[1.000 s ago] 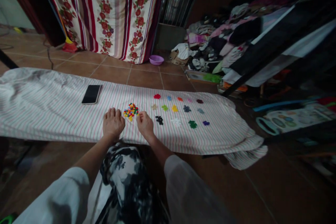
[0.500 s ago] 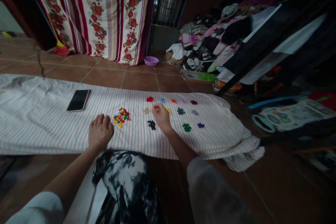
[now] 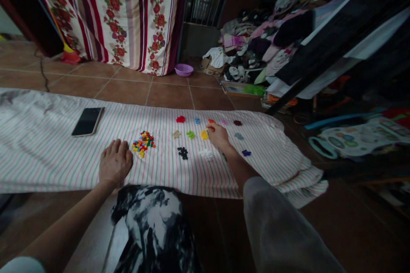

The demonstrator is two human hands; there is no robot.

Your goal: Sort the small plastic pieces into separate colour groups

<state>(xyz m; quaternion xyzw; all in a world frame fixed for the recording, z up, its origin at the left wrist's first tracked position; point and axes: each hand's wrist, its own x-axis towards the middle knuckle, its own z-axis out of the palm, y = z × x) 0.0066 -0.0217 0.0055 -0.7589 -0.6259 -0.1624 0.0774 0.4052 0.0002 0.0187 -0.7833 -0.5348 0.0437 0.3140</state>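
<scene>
My right hand [image 3: 220, 137] is pinched at the edge of the yellow pile [image 3: 204, 135], with a small yellow piece, seemingly a toy brick, at its fingertips. My left hand [image 3: 115, 163] lies flat on the striped cloth [image 3: 73, 166], beside a mixed heap of small coloured pieces [image 3: 144, 143]. Sorted piles sit around the right hand: red [image 3: 180, 119], light blue [image 3: 197, 121], orange [image 3: 210, 121], beige [image 3: 176, 134], lime green [image 3: 191, 135], black [image 3: 183, 153] and white [image 3: 206, 155]. The right hand and forearm hide the dark grey pile and most of the green one.
A phone [image 3: 88, 122] lies on the cloth at the left. Further right are brown [image 3: 237, 123], pink [image 3: 224, 122], grey [image 3: 238, 136] and dark blue [image 3: 246, 153] piles. On the tiled floor beyond stand a purple basin [image 3: 184, 70] and heaped clothes [image 3: 256, 47].
My right hand has moved right, from beside the beige pile to the yellow pile, uncovering the lime green and white piles. My left hand has stayed flat by the mixed heap.
</scene>
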